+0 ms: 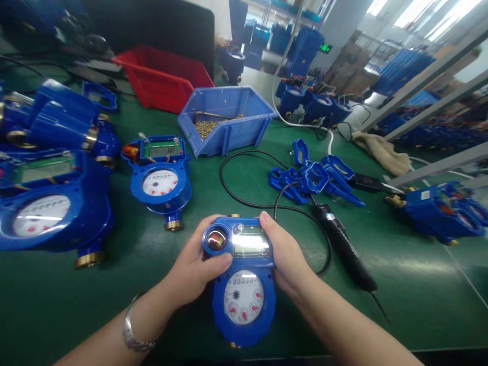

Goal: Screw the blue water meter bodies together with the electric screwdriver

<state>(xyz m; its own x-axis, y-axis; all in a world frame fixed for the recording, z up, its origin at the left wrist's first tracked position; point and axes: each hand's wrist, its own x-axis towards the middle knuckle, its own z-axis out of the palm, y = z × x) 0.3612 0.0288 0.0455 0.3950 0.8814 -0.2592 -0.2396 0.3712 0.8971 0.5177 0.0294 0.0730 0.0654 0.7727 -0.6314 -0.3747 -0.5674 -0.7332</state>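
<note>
A blue water meter [244,330] with a round dial and a small display window is between my two hands at the front middle of the bench. My left hand [200,264] grips its upper left side, thumb lying below the round lens. On the upper right side, my right hand [284,254] is closed round the housing, its thumb at the top corner by the display. The fingers under the meter are hidden. Left of it stands another water meter [163,195] with its display board exposed. A black electric screwdriver [345,249] lies to the right.
A blue bin [232,134] of small brass-coloured screws stands behind, beside a red bin [160,76]. Loose blue plastic covers [314,175] lie right of centre near a looping black cable [224,178]. More meters [57,213] crowd the left. A cloth glove [381,152] lies at right.
</note>
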